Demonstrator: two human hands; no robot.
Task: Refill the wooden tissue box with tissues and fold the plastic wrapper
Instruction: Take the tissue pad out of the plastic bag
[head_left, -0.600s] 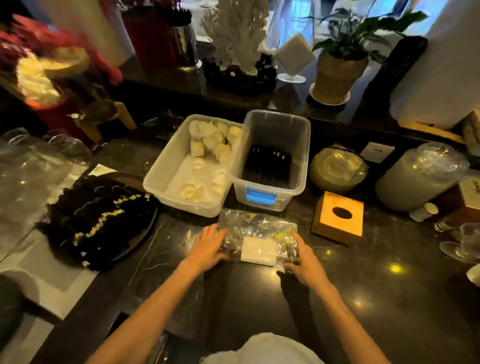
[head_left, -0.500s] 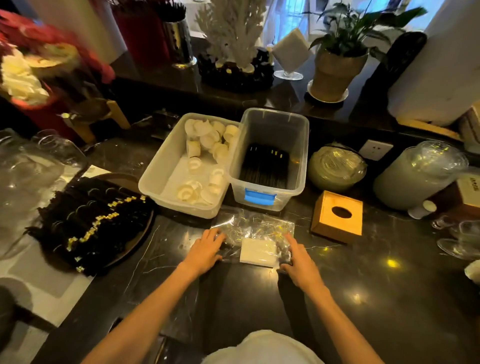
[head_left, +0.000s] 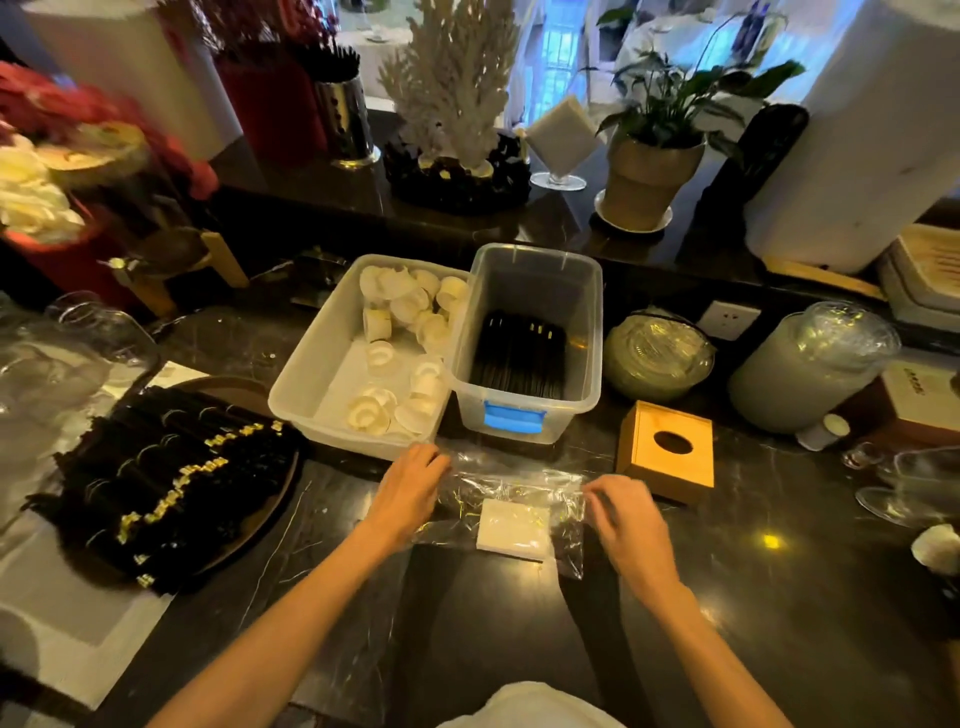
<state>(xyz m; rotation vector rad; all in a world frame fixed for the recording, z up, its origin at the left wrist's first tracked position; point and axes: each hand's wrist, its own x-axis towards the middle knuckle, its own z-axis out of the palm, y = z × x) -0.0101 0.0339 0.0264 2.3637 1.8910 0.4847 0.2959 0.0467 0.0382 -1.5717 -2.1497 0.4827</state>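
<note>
Two hands pinch plastic wrapper (head_left: 511, 491) ends: left hand (head_left: 410, 488), right hand (head_left: 626, 512); wooden tissue box (head_left: 667, 451) beside.

Clear crinkled plastic wrapper (head_left: 511, 499) lies on dark marble counter (head_left: 779, 597), between left hand (head_left: 410, 493) and right hand (head_left: 631, 525). Square wooden tissue box (head_left: 667, 449) sits right of it. Two translucent plastic bins (head_left: 527, 338) stand behind.

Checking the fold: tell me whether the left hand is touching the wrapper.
Touching. The head view shows the left hand with fingers on the wrapper's left end.
</note>
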